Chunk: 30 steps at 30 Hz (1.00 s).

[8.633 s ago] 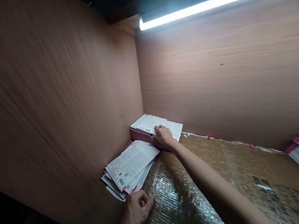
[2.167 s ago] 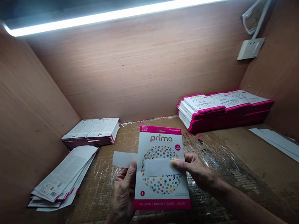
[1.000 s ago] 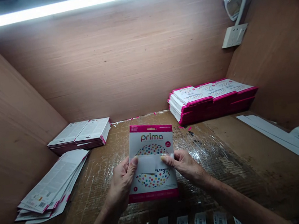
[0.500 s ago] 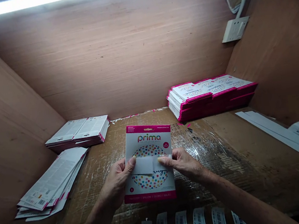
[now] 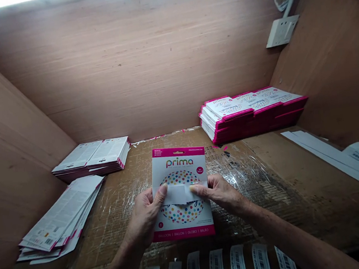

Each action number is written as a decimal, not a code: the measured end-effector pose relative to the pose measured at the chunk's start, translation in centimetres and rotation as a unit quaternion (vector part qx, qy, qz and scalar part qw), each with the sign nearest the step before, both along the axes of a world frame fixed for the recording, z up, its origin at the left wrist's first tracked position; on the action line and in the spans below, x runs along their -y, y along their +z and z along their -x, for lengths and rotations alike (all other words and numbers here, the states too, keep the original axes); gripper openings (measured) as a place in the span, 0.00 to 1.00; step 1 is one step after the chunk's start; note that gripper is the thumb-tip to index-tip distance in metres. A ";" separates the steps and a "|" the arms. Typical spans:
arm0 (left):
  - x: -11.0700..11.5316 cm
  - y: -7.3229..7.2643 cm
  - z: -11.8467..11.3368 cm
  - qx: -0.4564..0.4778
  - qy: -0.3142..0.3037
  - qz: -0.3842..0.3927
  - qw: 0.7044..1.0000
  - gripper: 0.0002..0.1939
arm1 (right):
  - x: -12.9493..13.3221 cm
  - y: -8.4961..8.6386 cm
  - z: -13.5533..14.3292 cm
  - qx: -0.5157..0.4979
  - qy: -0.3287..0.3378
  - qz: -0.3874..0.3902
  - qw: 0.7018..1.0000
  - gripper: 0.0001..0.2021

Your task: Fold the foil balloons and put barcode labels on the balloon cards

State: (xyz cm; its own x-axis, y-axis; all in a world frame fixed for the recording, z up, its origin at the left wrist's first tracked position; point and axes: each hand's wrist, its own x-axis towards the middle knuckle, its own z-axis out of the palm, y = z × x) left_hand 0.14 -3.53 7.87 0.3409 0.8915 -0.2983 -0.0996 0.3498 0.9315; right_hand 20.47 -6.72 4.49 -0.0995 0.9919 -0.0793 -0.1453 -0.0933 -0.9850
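Between my two hands is a white and pink balloon packet (image 5: 185, 219) marked "prima", held upright over the cardboard-covered bench. A blank white paper strip (image 5: 175, 193) lies across its front, over the dotted balloon picture. My left hand (image 5: 146, 212) grips the packet's left edge, thumb pressed on the strip's left end. My right hand (image 5: 221, 195) grips the right edge, its thumb on the strip's right part. The fingers behind the packet are hidden.
Stacked prima packets (image 5: 252, 117) stand at the back right. Folded cards (image 5: 93, 156) and loose cards (image 5: 61, 216) lie at the left. Barcode labels (image 5: 216, 267) line the front edge. Long white strips (image 5: 333, 161) lie at the right, below a wall socket (image 5: 282, 31).
The packet has straightened slightly and shifted a little to the right. The white strip now lies flatter and more level across its front, under my thumbs.
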 end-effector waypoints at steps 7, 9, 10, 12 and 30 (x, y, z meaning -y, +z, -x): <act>-0.2 0.2 -0.6 0.006 -0.006 0.007 1.000 0.22 | 0.3 0.1 -0.5 0.006 0.000 -0.010 1.000 0.22; -0.2 0.3 -0.7 0.008 -0.003 0.011 1.000 0.23 | 0.4 0.3 -0.6 0.004 -0.001 -0.008 1.000 0.22; -0.1 0.4 -0.7 0.009 -0.001 0.015 1.000 0.23 | 0.4 0.3 -0.7 0.003 -0.001 -0.009 1.000 0.22; -0.1 0.6 -0.8 0.013 -0.002 0.022 1.000 0.23 | 0.4 0.4 -0.8 0.001 0.006 -0.016 1.000 0.22; -0.6 1.5 -0.9 -0.014 0.039 -0.012 0.999 0.28 | 3.5 2.6 -7.7 0.225 0.049 -0.092 0.969 0.22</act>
State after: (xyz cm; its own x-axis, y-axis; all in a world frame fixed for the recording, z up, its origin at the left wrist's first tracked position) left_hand 1.05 -2.96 9.35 0.2625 0.9217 -0.2856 -0.0993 0.3202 0.9421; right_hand 28.14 -10.22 7.09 -0.1910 0.9808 0.0404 0.3032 0.0981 -0.9479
